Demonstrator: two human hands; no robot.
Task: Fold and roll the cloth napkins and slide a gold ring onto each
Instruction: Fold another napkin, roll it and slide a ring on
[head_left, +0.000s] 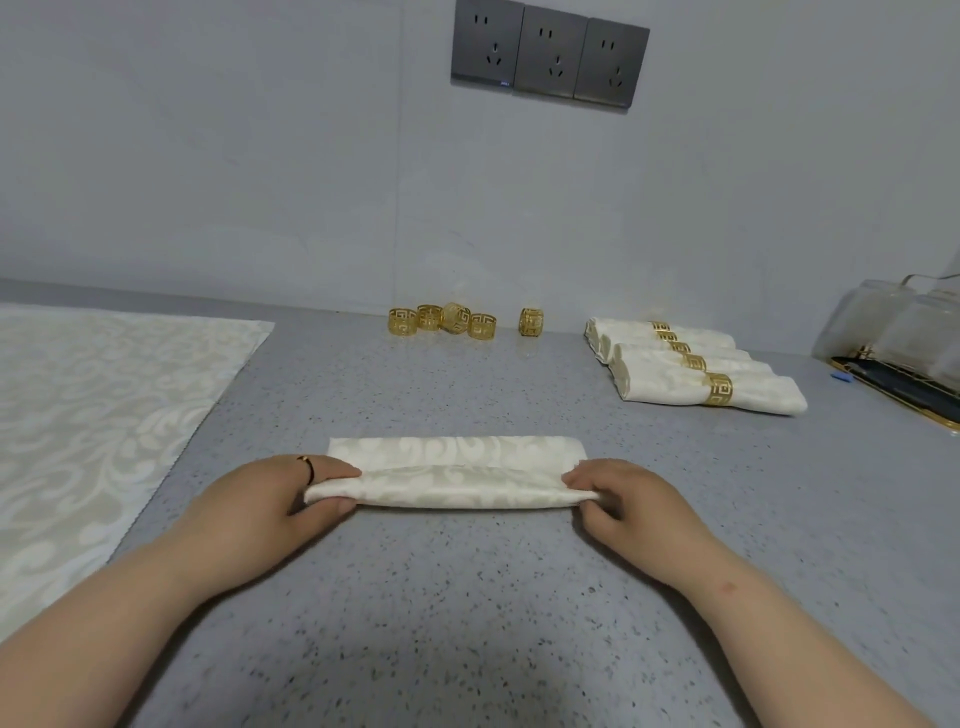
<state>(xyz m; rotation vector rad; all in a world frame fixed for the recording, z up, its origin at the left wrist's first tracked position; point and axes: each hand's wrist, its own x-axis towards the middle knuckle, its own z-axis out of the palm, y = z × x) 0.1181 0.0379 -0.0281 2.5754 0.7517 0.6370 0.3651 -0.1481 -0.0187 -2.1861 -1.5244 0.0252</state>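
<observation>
head view: five loose gold rings (455, 318) stand by the wall at the back of the speckled grey tabletop (441, 597), four bunched together and one apart to their right. five rolled napkins (670, 387), each wearing a ring, lie side by side at the right. one cream damask napkin (457, 467) lies mid-tabletop, a folded strip with its near edge rolled part-way and a flat band beyond the roll. the left hand (291, 493) pinches its left end and the right hand (618, 499) its right end, both grips closed on it. unfolded cloth (104, 395) lies flat at the left. three grey sockets (553, 57) sit on the wall.
</observation>
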